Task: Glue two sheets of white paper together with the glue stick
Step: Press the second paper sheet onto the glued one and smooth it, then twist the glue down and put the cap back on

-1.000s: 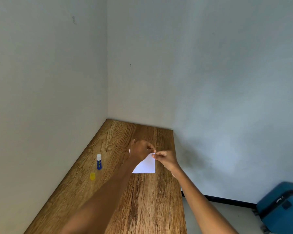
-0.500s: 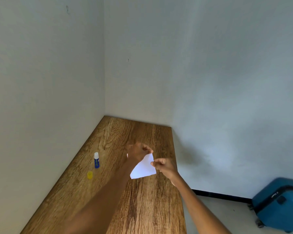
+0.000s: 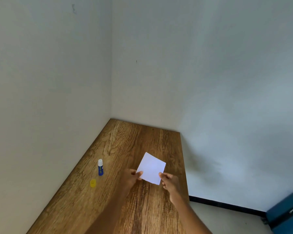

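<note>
Change: a moment ago the white paper [image 3: 151, 168] hung folded between my hands; now it is turned flat above the counter [image 3: 125, 141].
Left hand [image 3: 131, 179]: pinches the near left corner of the paper.
Right hand [image 3: 170, 181]: pinches the near right edge.
Meaning: I judge the sheets are pressed together; I cannot tell if there are two.
Glue stick [image 3: 100, 167]: upright, uncapped, far to the left; its yellow cap [image 3: 92, 183] lies nearer.
Room: counter in a corner of bare walls; blue case [image 3: 287, 215] on the floor, right.

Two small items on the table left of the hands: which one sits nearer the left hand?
The yellow cap, lying loose on the table. The blue glue stick stands upright farther back, its white tip exposed. Left hand pinches the paper.
</note>
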Available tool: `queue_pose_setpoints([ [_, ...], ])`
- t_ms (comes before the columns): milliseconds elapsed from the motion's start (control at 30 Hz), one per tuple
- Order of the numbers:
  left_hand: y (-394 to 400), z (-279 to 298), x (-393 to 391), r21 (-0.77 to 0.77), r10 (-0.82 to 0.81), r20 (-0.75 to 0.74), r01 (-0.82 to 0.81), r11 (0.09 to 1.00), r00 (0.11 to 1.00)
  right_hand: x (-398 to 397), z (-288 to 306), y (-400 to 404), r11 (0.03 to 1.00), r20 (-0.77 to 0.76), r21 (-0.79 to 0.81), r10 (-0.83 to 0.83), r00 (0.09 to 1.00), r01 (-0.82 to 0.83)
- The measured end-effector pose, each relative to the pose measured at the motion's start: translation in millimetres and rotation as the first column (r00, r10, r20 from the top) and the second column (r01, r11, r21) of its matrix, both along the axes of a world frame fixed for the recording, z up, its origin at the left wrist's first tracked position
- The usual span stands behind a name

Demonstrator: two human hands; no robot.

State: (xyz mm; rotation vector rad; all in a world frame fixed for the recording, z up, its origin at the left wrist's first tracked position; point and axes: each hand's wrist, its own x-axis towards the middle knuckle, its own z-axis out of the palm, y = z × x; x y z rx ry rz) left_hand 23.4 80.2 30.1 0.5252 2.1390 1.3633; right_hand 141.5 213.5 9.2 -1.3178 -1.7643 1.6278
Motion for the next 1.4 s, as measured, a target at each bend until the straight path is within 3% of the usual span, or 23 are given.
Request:
queue_pose_setpoints([
  [167,2.9,-14.6,3.8,-0.184,-0.013,-0.186,-0.022,0.983,0.982,-16.8,-18.3,6.5,0.984,0.162,0.176,-0.003,0.987,-0.026],
  [300,3.9,-20.2,7.0,-0.363,-0.094,-0.382,-0.055,0.930,0.920,-23.3,-21.9,9.5,0.958,0.279,0.268,0.026,0.960,-0.104],
  [600,-0.6,-38.5,3.8,-0.468,-0.193,-0.553,-0.111,0.877,0.810,-27.1,-17.6,4.9,0.926,0.353,0.343,0.030,0.935,-0.159],
  [733,-11.2,-34.4,6.6,-0.330,-0.057,-0.628,-0.200,0.922,0.776,-27.6,-5.3,-12.7,0.873,0.245,0.481,-0.047,0.968,-0.079],
  [900,-53.8,-18.1,-4.7,-0.046,0.182,-0.724,-0.310,0.950,0.665,-76.1,2.4,-69.1,0.736,0.276,0.536,0.309,0.910,-0.413],
  [1033,-86.6,-15.0,-29.7,0.005,0.292,-0.699,-0.404,0.915,0.653,-134.1,8.7,-122.5,0.711,0.315,0.428,0.462,0.829,-0.559],
  [1133,-105.8,-19.2,-53.2,0.012,0.349,-0.633,-0.442,0.897,0.691,-158.2,0.1,-146.4,0.708,0.235,0.424,0.516,0.824,-0.564],
  [1233,-119.1,-21.4,-71.4,-0.002,0.361,-0.594,-0.450,0.893,0.719,-169.8,-9.8,-148.9,0.692,0.276,0.441,0.501,0.820,-0.571],
  [1400,-124.3,-21.4,-90.6,-0.006,0.189,-0.554,-0.230,0.973,0.811,-161.0,-7.2,-150.1,0.707,0.244,0.503,0.436,0.866,-0.497],
])
